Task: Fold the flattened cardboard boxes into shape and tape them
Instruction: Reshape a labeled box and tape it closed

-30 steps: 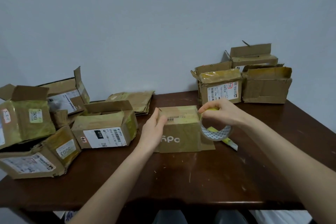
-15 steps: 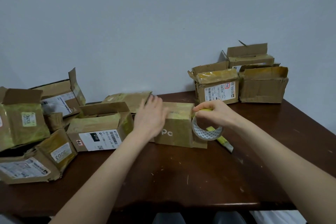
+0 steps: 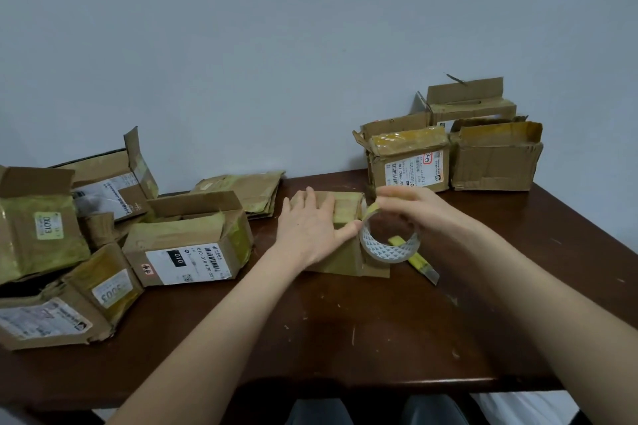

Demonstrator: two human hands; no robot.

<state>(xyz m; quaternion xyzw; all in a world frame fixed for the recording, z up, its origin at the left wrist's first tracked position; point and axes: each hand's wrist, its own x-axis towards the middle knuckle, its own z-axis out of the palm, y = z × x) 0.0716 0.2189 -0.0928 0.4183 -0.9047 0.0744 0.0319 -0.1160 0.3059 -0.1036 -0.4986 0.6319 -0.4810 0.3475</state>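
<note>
While the left hand point(image 3: 310, 226), grip wide, presses down on the box point(image 3: 340, 260), the right hand point(image 3: 417, 209) grips the tape roll point(image 3: 390, 250) at the box's right edge; taping likely next needs the strip drawn across.

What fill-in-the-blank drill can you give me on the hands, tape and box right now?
1. The left hand lies ____ on top of the middle box.
2. The right hand grips the tape roll at the box's ____ end.
3. The yellow knife lies partly ____ the tape roll.

Missing words: flat; right; behind.
</note>
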